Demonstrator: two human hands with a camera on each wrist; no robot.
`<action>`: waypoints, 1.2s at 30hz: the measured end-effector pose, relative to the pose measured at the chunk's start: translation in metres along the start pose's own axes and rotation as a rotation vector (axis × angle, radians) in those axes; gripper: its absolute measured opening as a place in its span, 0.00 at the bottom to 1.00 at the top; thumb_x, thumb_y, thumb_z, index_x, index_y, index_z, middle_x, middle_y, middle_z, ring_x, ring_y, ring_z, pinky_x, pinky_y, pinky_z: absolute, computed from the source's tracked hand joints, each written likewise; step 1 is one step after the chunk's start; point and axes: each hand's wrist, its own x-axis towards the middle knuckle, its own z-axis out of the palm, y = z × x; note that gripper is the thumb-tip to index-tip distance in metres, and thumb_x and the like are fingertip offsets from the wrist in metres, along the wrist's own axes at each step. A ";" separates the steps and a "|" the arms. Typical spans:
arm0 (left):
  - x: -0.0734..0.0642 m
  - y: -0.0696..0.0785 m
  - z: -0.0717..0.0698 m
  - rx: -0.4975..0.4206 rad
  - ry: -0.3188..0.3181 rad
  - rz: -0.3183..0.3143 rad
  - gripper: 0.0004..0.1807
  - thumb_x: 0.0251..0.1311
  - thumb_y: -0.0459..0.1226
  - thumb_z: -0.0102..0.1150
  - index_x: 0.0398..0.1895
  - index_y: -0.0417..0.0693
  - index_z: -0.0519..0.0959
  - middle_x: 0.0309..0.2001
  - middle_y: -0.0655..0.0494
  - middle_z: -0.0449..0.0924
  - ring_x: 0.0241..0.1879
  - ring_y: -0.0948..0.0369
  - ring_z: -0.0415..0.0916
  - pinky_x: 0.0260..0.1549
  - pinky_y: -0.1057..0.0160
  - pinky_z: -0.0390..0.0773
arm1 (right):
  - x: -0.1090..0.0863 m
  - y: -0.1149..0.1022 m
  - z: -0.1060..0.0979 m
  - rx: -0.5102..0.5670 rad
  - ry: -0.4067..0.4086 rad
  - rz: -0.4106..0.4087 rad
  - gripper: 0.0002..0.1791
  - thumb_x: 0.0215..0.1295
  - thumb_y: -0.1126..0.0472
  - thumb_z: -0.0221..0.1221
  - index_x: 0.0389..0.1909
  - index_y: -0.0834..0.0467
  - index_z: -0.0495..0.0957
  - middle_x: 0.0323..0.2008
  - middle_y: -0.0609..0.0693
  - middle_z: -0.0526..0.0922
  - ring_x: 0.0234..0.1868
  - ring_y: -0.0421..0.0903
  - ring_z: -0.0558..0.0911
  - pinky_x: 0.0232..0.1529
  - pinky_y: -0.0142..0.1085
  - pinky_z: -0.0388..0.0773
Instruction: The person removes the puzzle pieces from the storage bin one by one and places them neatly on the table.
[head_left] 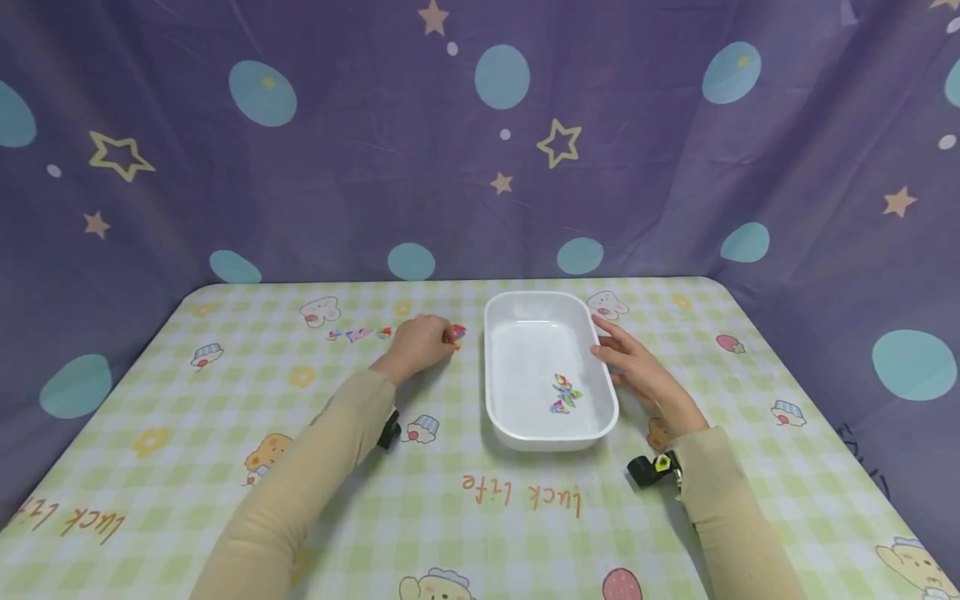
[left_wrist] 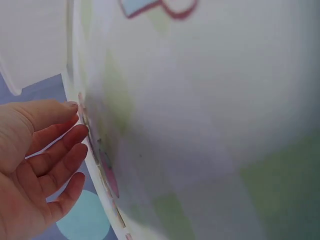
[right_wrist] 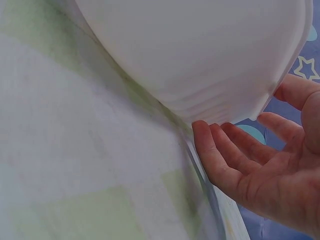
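Observation:
In the head view, my left hand reaches down to the tabletop left of the white tray. Its fingertips are right at a small red and purple flat piece. The left wrist view has the thumb and loosely bent fingers beside flat pieces lying on the cloth. My right hand rests against the tray's right side, fingers extended along its outer wall and rim. Several shiny, colourful small pieces lie inside the tray, toward its near right.
More small colourful pieces, one of them a pink piece, lie in a row left of my left hand. A green checked tablecloth with printed cartoons covers the table. Behind stands a purple curtain with stars and ovals.

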 end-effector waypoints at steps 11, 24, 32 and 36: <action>-0.002 0.012 -0.022 -0.053 0.032 0.034 0.08 0.56 0.44 0.58 0.32 0.50 0.81 0.29 0.58 0.79 0.27 0.61 0.72 0.25 0.63 0.70 | -0.001 -0.001 -0.001 0.002 0.001 -0.006 0.36 0.66 0.55 0.51 0.71 0.46 0.44 0.66 0.61 0.56 0.58 0.57 0.68 0.47 0.41 0.75; -0.005 0.048 -0.039 -0.067 0.061 0.157 0.07 0.53 0.39 0.57 0.34 0.51 0.81 0.35 0.57 0.79 0.33 0.61 0.76 0.34 0.60 0.74 | -0.002 -0.001 -0.001 -0.001 -0.005 -0.009 0.37 0.66 0.54 0.51 0.71 0.46 0.44 0.66 0.61 0.55 0.60 0.60 0.65 0.47 0.42 0.74; -0.002 0.075 -0.027 -0.028 0.045 0.289 0.08 0.52 0.40 0.59 0.35 0.51 0.82 0.36 0.57 0.78 0.37 0.60 0.75 0.37 0.61 0.74 | -0.001 0.000 0.000 0.005 0.001 0.001 0.37 0.65 0.54 0.52 0.71 0.46 0.44 0.66 0.61 0.56 0.59 0.58 0.67 0.48 0.41 0.74; 0.000 0.089 -0.020 -0.027 0.002 0.336 0.08 0.53 0.41 0.59 0.36 0.52 0.82 0.36 0.58 0.78 0.36 0.61 0.74 0.38 0.62 0.73 | 0.000 0.000 0.000 0.006 -0.002 0.001 0.37 0.65 0.54 0.52 0.71 0.46 0.44 0.66 0.61 0.55 0.60 0.59 0.66 0.48 0.41 0.74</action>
